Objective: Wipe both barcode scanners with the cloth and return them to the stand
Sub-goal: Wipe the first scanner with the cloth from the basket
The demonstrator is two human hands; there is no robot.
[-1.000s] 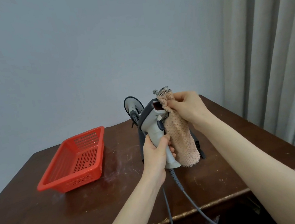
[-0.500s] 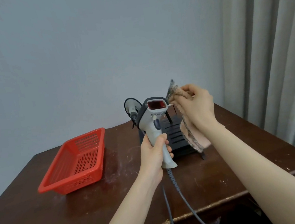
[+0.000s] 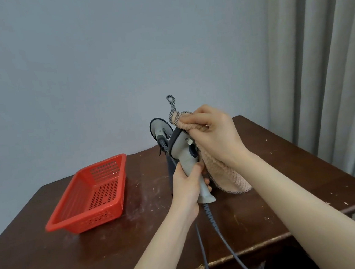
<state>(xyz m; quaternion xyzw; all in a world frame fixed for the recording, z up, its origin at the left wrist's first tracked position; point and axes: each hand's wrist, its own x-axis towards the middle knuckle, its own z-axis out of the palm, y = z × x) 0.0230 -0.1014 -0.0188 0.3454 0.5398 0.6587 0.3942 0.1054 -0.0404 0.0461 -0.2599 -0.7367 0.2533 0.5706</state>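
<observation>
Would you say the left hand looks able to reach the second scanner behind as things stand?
Probably not yet: the left hand is wrapped around the handle of the held scanner, which also sits in front of the second scanner. It would need to set that one down first.

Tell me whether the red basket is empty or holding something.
Empty: the red basket sits upright on the table, and only its bare perforated floor and walls show inside.

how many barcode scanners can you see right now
2. One scanner is held in the left hand while the right hand presses the cloth on it; the other scanner sits behind, partly hidden.
</observation>
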